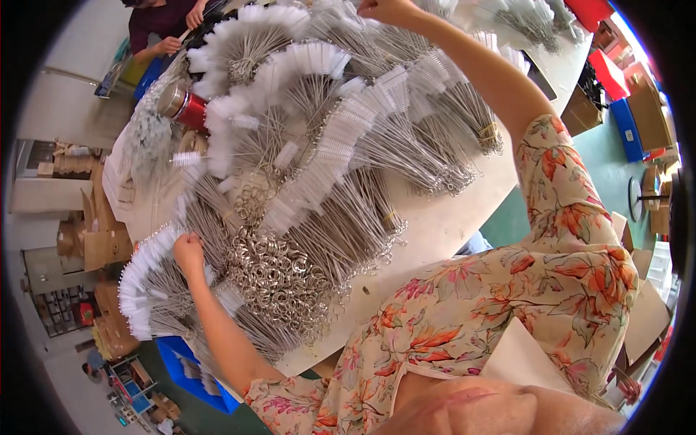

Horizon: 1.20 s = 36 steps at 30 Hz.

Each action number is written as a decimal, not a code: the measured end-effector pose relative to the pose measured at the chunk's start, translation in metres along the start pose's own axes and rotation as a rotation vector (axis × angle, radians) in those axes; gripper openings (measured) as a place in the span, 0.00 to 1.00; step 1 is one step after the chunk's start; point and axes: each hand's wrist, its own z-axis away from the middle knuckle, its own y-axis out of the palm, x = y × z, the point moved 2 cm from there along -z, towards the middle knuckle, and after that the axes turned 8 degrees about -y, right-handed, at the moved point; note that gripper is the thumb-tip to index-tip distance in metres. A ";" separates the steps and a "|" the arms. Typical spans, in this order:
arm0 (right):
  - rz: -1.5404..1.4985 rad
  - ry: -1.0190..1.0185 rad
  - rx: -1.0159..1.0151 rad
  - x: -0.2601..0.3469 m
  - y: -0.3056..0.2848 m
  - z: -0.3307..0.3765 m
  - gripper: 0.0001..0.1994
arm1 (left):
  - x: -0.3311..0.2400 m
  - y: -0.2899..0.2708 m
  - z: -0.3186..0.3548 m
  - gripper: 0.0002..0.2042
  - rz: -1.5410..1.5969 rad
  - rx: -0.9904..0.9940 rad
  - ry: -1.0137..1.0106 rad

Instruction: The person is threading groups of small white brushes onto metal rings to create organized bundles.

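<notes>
The person's left hand (190, 254) is over the near-left part of the counter (435, 225), right beside a fanned bundle of white-bristled wire brushes (148, 272). Its fingers are curled into a loose fist; whether they have hold of a brush, I cannot tell. The right hand (391, 10) reaches across to the far side, with the arm stretched over the heap. Its fingers look bent inward, though it is so near the picture's upper edge that how far they open, or what they grip, cannot be told.

More brushes (319, 152) cover most of the surface in overlapping fans, their thin metal stems ending in small loops. Between the left hand and the long middle row of brushes is a pile of shiny metal rings (279, 279) (some overlap the stems around them). A red flask (190, 110) with a metallic lid is at the left side of the heap, close to the bristles.

At the upper left, a co-worker (156, 29) in a dark top has both hands near the counter's edge. A blue crate (190, 373) is below the near-left edge, and cardboard boxes (647, 105) stand at the right.
</notes>
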 end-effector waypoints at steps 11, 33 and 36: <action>0.148 0.136 -0.076 -0.023 0.001 -0.011 0.12 | 0.029 -0.014 -0.001 0.10 0.109 0.089 -0.003; 0.066 -0.239 -0.174 -0.002 -0.036 -0.035 0.11 | 0.008 -0.060 0.185 0.13 1.023 0.043 -0.143; -0.048 -0.241 0.074 -0.004 -0.029 -0.041 0.08 | 0.013 -0.054 0.206 0.13 1.135 0.044 -0.224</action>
